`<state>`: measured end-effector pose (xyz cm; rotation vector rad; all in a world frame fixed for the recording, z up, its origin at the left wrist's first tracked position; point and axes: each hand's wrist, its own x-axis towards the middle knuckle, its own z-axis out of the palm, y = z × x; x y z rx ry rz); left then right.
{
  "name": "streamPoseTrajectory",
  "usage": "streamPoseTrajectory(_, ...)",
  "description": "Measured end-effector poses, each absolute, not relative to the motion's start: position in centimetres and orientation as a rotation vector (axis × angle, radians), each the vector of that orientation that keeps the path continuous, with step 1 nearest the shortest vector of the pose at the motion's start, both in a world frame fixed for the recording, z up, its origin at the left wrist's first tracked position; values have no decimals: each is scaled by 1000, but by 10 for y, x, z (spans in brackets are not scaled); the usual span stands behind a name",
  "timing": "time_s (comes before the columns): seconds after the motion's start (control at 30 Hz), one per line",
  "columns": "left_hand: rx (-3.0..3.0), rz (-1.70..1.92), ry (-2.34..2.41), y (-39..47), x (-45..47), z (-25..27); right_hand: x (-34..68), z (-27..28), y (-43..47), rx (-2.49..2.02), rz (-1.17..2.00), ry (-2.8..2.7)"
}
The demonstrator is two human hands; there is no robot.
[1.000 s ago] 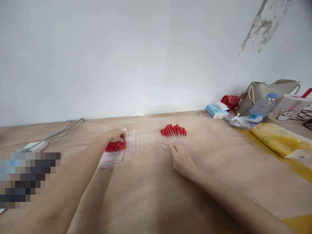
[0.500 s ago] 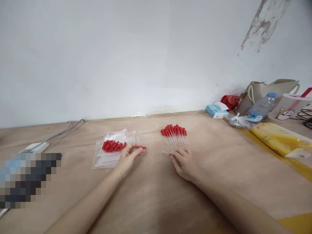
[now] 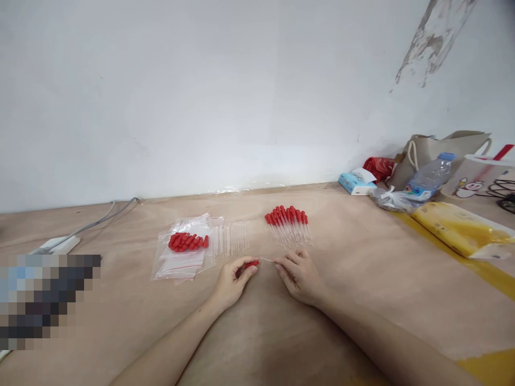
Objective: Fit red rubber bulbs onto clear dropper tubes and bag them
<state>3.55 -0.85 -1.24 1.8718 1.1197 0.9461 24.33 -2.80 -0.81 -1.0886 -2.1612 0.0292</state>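
Note:
Between the thumb and fingers of my left hand (image 3: pixel 236 279) is a red rubber dropper bulb (image 3: pixel 252 264), its end pointing right. My right hand (image 3: pixel 300 275) pinches a thin clear glass dropper tube (image 3: pixel 267 260), whose free end points at the bulb with a small gap between. Beyond my right hand lies a fan of droppers with red bulbs fitted (image 3: pixel 287 220). Left of centre, a pile of loose red bulbs (image 3: pixel 187 242) rests on clear zip bags (image 3: pixel 183 268). A row of bare clear tubes (image 3: pixel 231 238) lies beside them.
At the right stand a tissue pack (image 3: pixel 357 182), a plastic bottle (image 3: pixel 432 174), a paper bag (image 3: pixel 454 145), a cup (image 3: pixel 469 177) and a yellow packet (image 3: pixel 458 228). A grey cable (image 3: pixel 100 219) runs along the left. The wall (image 3: pixel 241 107) rises behind the table.
My left hand has moved right and nearer to me with the red bulb, away from the bulb pile. My right hand has shifted slightly nearer, and the tube's free end now faces the bulb.

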Motion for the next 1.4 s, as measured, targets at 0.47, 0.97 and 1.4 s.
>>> streamPoseTrajectory(0.47,1970,929,1099,-10,36,-11,246,-13,-25,-981,-27,-2260)
streamPoseTrajectory(0.97,2166,795,1048,-19,38,-3,250,-7,-25,-1013,-124,-2400)
streamPoseTrajectory(1.4,2308,769,983,-19,37,-2,241,-8,-27,-1004,10,-2431)
